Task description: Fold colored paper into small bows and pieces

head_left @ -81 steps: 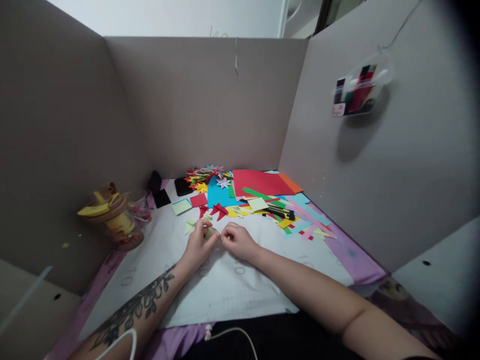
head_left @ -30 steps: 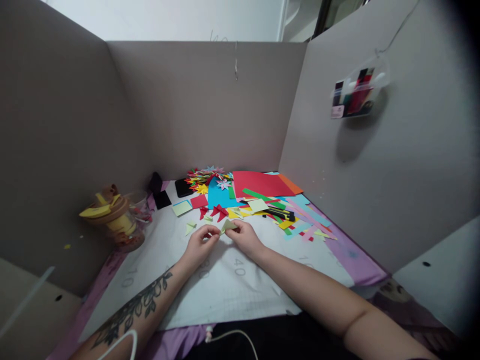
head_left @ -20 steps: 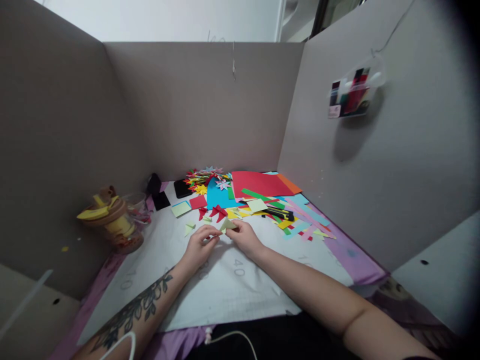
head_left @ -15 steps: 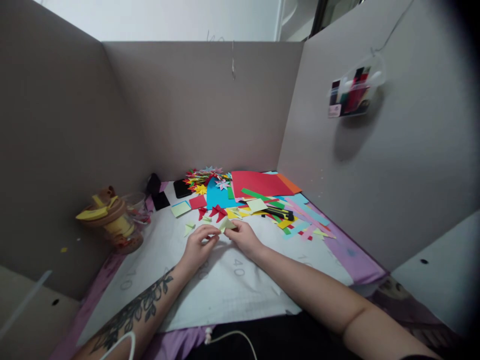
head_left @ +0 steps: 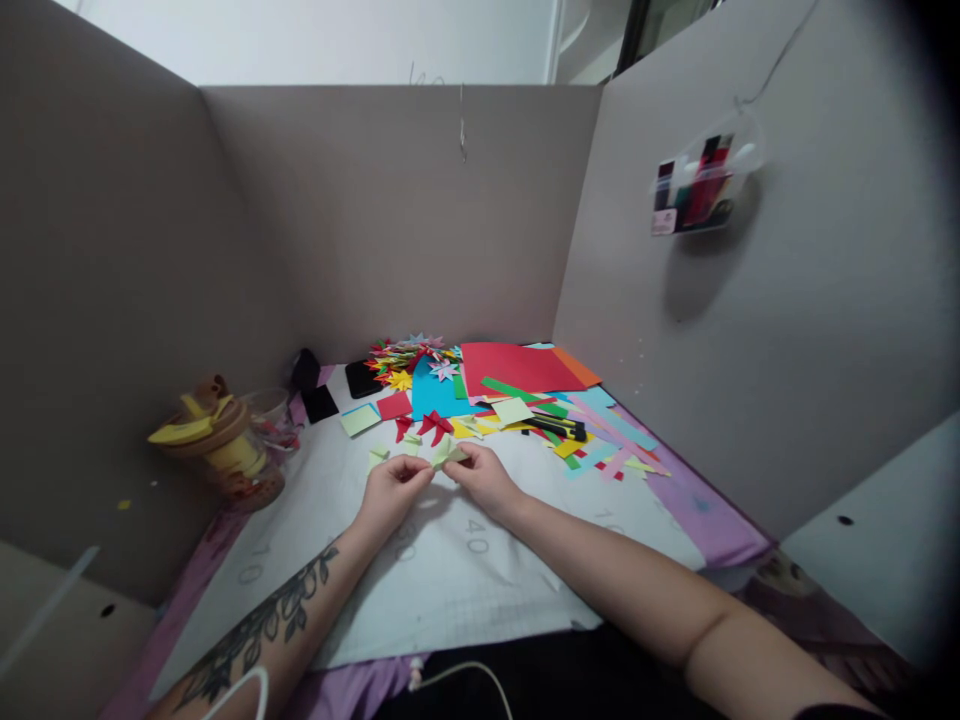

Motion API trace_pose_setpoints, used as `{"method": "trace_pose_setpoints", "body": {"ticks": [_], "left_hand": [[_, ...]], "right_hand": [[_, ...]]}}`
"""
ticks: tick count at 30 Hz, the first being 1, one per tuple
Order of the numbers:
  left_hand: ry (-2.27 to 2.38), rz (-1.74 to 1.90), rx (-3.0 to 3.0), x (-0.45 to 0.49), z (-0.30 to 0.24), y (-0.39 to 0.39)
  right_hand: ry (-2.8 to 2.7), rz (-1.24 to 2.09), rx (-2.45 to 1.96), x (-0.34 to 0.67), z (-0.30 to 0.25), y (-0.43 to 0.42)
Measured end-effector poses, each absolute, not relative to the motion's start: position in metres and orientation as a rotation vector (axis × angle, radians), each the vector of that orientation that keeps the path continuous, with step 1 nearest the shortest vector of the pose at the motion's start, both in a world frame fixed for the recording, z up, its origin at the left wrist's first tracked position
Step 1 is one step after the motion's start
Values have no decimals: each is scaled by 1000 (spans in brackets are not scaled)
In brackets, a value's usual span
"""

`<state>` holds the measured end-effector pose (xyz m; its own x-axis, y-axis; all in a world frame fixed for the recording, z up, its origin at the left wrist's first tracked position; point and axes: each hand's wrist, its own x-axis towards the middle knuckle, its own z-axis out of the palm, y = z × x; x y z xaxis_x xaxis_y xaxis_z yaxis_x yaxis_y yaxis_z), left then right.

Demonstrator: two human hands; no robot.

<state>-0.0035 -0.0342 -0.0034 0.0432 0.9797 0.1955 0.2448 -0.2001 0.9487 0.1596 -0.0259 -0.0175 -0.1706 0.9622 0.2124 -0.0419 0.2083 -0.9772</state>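
Note:
A small pale green folded paper (head_left: 444, 455) is pinched between both hands, just above the white sheet. My left hand (head_left: 396, 487) is closed on its left end with thumb and finger. On its right end, my right hand (head_left: 484, 475) is closed the same way; the fingertips hide part of the folds. Close beyond the hands lie pale green folded pieces (head_left: 378, 457) and red folded pieces (head_left: 435, 427). Square paper sheets, a red one (head_left: 394, 405) and a pale green one (head_left: 361, 420), lie farther left.
Folded paper stars (head_left: 409, 360) are heaped at the back. Red paper (head_left: 517, 367), paper strips (head_left: 611, 425) and a yellow-black utility knife (head_left: 556, 428) lie to the right. A lidded cup (head_left: 240, 450) stands at left. A clear container (head_left: 701, 185) hangs on the right wall.
My left fingers have closed in on the left end of the green paper, which now stretches between both hands. The view has shifted slightly.

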Motion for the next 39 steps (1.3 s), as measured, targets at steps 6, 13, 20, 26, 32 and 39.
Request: {"method": "trace_pose_setpoints", "body": {"ticks": [6, 13, 20, 26, 32, 39], "left_hand": [[1174, 1287, 1428, -1, -6, -33], [1135, 1226, 1503, 0, -6, -35], [1136, 1173, 1472, -1, -3, -35], [1109, 1203, 1466, -3, -6, -33], [1082, 1190, 1456, -2, -5, -35], [1096, 1168, 1490, 1, -3, -36]], "right_hand": [[-1444, 1159, -930, 159, -14, -27], [-1458, 1111, -1020, 159, -12, -29], [-1519, 1117, -1061, 160, -14, -28], [-1539, 1146, -1061, 161, -16, -28], [-1573, 1151, -1044, 161, -16, -27], [-1631, 1117, -1050, 162, -19, -26]]}}
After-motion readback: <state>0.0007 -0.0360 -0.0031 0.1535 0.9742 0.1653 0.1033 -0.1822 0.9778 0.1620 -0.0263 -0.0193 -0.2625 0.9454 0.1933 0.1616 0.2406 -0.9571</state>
